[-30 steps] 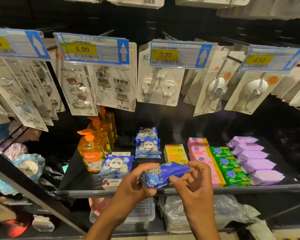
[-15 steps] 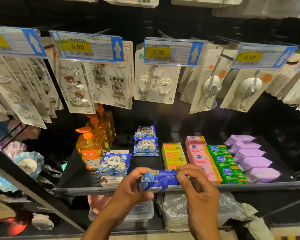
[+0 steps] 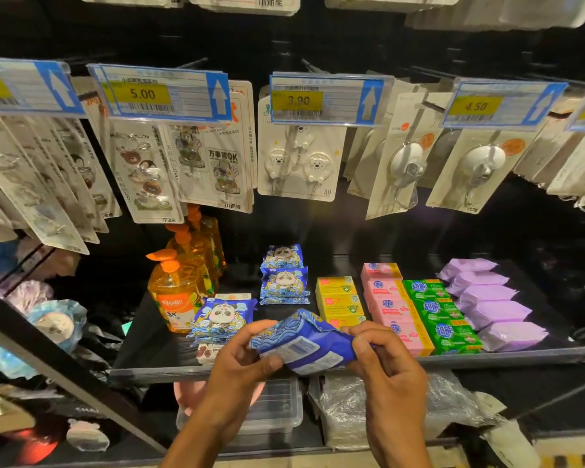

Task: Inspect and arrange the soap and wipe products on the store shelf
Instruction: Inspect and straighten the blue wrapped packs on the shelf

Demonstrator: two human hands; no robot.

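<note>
Pinching a blue pack (image 3: 304,344) between them, left hand (image 3: 245,354) and right hand (image 3: 384,364) curl fingers round its ends. Inspection seems underway; beyond the fingertips, shelf (image 3: 520,355) rows look tidy, this pack unplaced.

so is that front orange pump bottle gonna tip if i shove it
Probably: the orange pump bottle stands tall and narrow, so a high push could tip it. It looks full, so likely heavy for its size.

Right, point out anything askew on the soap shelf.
The front blue panda-print wipe pack sits tilted, propped on a small white box, out of line to the left of the matching stacked packs behind it.
</note>
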